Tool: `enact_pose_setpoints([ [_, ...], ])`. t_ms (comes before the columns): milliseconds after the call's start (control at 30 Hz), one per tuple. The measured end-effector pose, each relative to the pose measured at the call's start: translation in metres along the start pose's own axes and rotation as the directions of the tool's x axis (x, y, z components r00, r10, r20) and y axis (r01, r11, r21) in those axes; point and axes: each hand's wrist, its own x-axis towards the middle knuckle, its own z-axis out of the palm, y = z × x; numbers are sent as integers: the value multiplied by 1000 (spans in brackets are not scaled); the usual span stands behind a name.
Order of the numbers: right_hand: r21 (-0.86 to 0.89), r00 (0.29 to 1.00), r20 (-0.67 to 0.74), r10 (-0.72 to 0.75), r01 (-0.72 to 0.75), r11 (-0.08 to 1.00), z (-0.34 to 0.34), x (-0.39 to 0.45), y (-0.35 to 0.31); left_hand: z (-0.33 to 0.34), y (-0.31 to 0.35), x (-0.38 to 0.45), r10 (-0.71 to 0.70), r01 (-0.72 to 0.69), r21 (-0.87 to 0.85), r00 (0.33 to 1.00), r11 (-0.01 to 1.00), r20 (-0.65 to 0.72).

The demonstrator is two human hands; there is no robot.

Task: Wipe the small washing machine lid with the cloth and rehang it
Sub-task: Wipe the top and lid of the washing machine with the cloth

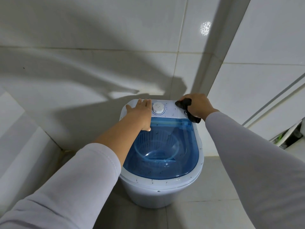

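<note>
The right hand [197,105] is clutching a dark cloth [184,104] against the back right corner of the small washing machine [158,192]; the left hand [140,111], fingers flat and holding nothing, is resting beside the dial [158,108]; the lid [165,159] (blue, see-through) is lying closed.

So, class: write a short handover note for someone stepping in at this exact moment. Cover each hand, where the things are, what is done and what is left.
Left hand: open, lying flat on the back left of the washing machine, beside the white dial.
Right hand: grips the dark cloth, pressing it on the back right corner of the control panel.
Blue transparent lid: closed, dark specks on it and on the white rim.
Done: cannot tell how much has been wiped.
Left: wipe the lid and rim, then rehang the cloth; no hook in view.
</note>
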Motion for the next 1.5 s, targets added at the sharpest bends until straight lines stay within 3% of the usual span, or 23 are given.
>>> enact_pose_setpoints([
  [167, -12, 999, 30, -26, 27, 1000, 5, 1, 9, 0, -2, 2, 4, -4, -9, 1000, 1000, 0],
  [533, 2, 989, 38, 143, -144, 990, 11, -13, 21, 5, -2, -3, -3, 1, -52, 1000, 999, -30],
  [1033, -88, 975, 121, 187, -177, 980, 3, -62, 19, 11, -3, -20, -89, 64, -135, 977, 989, -194],
  [1267, -69, 973, 128, 192, -185, 980, 2, -81, 17, 15, -11, -40, -129, 94, -216, 979, 972, -156],
  [1500, -20, 972, 113, 208, -207, 978, 4, -103, 17, 19, -8, -59, -97, 76, -180, 989, 981, -111],
])
